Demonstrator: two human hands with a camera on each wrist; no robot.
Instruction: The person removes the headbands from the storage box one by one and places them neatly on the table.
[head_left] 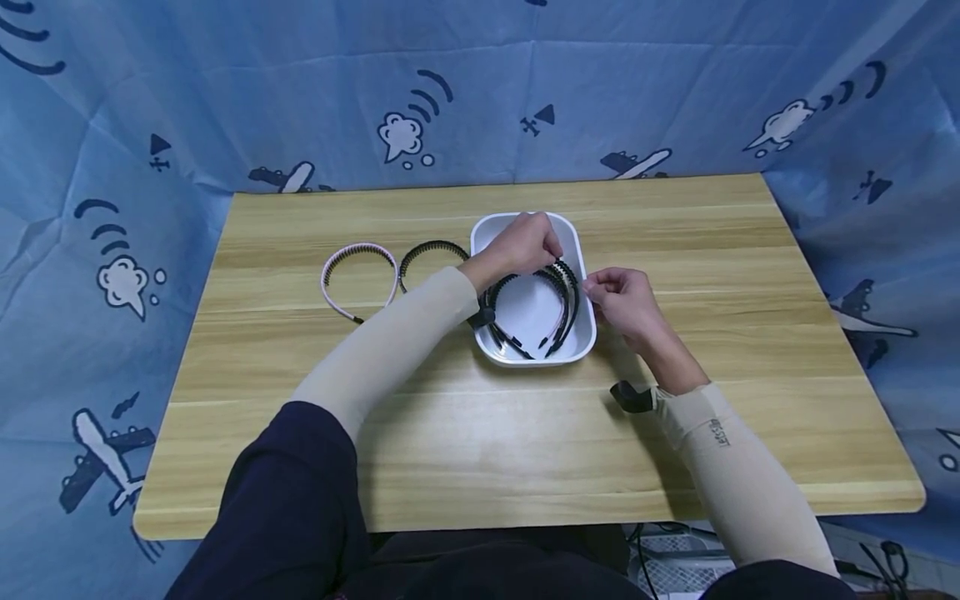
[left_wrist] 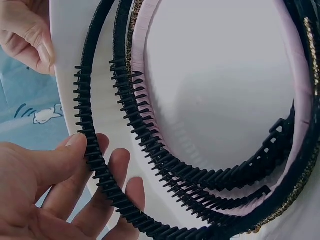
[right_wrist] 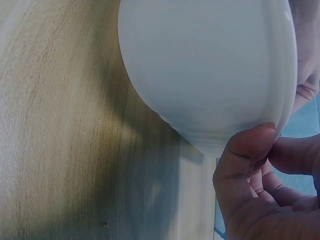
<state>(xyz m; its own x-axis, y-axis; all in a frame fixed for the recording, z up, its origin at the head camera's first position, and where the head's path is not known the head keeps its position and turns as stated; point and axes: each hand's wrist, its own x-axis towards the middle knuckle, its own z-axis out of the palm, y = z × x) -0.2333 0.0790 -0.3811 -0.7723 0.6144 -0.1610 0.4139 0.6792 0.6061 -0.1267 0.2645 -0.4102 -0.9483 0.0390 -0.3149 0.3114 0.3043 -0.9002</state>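
A white plastic tub (head_left: 491,229) stands on the table with several headbands in it. My left hand (head_left: 528,242) reaches over the tub and pinches a black toothed headband (left_wrist: 107,190) between thumb and fingers. Beside that headband, inside the tub, are more black toothed ones and a pink-wrapped headband (left_wrist: 302,90), some with gold glitter edging. At the tub's right side, my right hand (head_left: 622,300) grips the rim between thumb and curled index finger. The right wrist view shows these fingers (right_wrist: 250,145) at the rim, with the tub's outer wall facing the camera.
Left of the tub, a pink headband (head_left: 323,279) with dark teeth lies on the wooden table (head_left: 480,450). Between it and the tub lies a black toothed headband (head_left: 433,244), partly hidden by my left forearm. A blue patterned curtain (head_left: 480,92) hangs behind the table.
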